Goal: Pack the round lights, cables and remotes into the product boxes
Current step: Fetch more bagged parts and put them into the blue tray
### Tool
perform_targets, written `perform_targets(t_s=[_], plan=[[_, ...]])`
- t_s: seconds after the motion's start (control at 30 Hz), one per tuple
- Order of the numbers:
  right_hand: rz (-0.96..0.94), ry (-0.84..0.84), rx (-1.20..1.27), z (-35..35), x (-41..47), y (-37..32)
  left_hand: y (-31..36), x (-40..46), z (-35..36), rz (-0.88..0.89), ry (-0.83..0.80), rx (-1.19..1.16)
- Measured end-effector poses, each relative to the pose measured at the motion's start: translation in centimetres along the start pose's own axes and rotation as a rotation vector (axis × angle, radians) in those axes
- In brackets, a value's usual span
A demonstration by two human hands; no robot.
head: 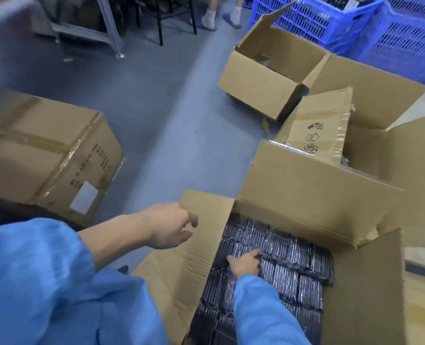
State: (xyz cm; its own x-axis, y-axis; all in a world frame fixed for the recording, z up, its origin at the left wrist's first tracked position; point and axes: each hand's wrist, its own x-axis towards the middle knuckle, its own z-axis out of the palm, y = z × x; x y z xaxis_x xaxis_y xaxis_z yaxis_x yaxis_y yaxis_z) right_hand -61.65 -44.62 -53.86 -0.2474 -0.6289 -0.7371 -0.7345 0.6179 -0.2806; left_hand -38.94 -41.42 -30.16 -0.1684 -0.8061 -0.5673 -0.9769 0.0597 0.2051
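Observation:
An open cardboard carton (365,295) stands on the floor in front of me, packed tight with several rows of black items in shiny plastic wrap (293,265). My right hand (245,263) reaches into the carton and its fingers dig down among the wrapped packs near the left side; the fingertips are hidden between them. My left hand (170,226) hovers over the carton's left flap (181,270), fingers loosely spread, holding nothing. Both arms wear blue sleeves.
A taped, closed carton (44,155) sits on the floor at the left. Two more open cartons (258,80) (393,155) stand behind, with blue plastic crates (380,28) beyond them. A metal frame leg (112,28), a chair and a person's feet (221,16) are at the top.

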Motion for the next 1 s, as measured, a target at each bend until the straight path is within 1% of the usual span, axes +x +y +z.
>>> perform_targets(t_s=[0.1, 0.17, 0.23, 0.27, 0.3, 0.33, 0.37, 0.4, 0.43, 0.47, 0.5, 0.53, 0.57, 0.6, 0.63, 0.67, 0.7, 0.73, 0.8, 0.83, 0.87, 0.93, 1.0], plan=[[0.033, -0.015, 0.091, -0.4, -0.1, 0.0, 1.2, -0.2, 0.6, 0.003, -0.018, -0.006], [0.033, 0.012, 0.137, -1.7, -1.6, 0.2, 1.8, -0.1, 1.0, -0.017, -0.013, -0.099], [0.047, 0.082, 0.228, -3.6, -3.8, 0.6, 2.7, 0.2, 0.9, -0.093, 0.006, -0.351], [0.054, 0.096, 0.332, -4.7, -5.3, 0.9, 3.2, 0.4, 0.8, -0.141, 0.011, -0.509], [0.032, 0.084, 0.489, -5.7, -6.8, 1.2, 3.8, 0.6, 0.5, -0.190, 0.019, -0.661], [-0.041, 0.033, 0.703, -6.6, -8.3, 1.3, 4.4, 0.7, 0.2, -0.239, 0.007, -0.808], [-0.149, -0.069, 0.951, -7.3, -10.2, 0.9, 5.2, 0.7, -0.1, -0.274, -0.031, -0.955], [-0.273, -0.222, 1.157, -7.7, -12.1, 0.1, 6.0, 0.5, -0.3, -0.282, -0.098, -1.092], [-0.396, -0.378, 1.267, -7.9, -13.4, -0.9, 6.6, 0.4, -0.5, -0.245, -0.176, -1.226], [-0.512, -0.509, 1.288, -8.3, -14.4, -2.2, 7.0, 0.3, -0.6, -0.183, -0.234, -1.376], [-0.596, -0.575, 1.253, -8.7, -15.0, -3.6, 7.1, 0.2, -0.7, -0.135, -0.239, -1.532], [-0.648, -0.576, 1.231, -9.2, -14.8, -4.8, 7.0, 0.1, -1.0, -0.112, -0.205, -1.648], [-0.659, -0.519, 1.231, -9.6, -14.1, -5.6, 6.7, 0.0, -1.2, -0.106, -0.157, -1.720], [-0.627, -0.432, 1.255, -9.7, -13.0, -6.0, 6.2, -0.1, -1.5, -0.115, -0.125, -1.751], [-0.564, -0.296, 1.220, -9.4, -11.3, -5.8, 5.8, -0.2, -1.8, -0.133, -0.115, -1.762], [-0.461, -0.136, 1.082, -8.6, -9.4, -5.3, 5.3, -0.3, -2.0, -0.156, -0.118, -1.766], [-0.330, -0.009, 0.862, -7.4, -7.7, -4.6, 4.9, -0.4, -2.2, -0.172, -0.133, -1.775], [-0.211, 0.022, 0.644, -5.7, -6.3, -3.7, 4.6, -0.6, -2.4, -0.181, -0.147, -1.782], [-0.081, -0.168, 0.329, -2.1, -4.4, -2.2, 3.7, -0.9, -2.3, -0.177, -0.161, -1.786], [-0.059, -0.245, 0.233, -0.7, -3.4, -1.8, 3.2, -1.1, -2.3, -0.171, -0.162, -1.799], [-0.042, -0.285, 0.162, 0.2, -2.7, -1.9, 2.7, -1.3, -2.1, -0.166, -0.154, -1.819], [-0.037, -0.290, 0.062, 0.8, -1.7, -2.2, 1.8, -1.7, -1.8, -0.138, -0.132, -1.842], [-0.050, -0.263, 0.026, 1.2, -1.0, -2.3, 1.0, -2.0, -2.0, -0.118, -0.095, -1.860]])
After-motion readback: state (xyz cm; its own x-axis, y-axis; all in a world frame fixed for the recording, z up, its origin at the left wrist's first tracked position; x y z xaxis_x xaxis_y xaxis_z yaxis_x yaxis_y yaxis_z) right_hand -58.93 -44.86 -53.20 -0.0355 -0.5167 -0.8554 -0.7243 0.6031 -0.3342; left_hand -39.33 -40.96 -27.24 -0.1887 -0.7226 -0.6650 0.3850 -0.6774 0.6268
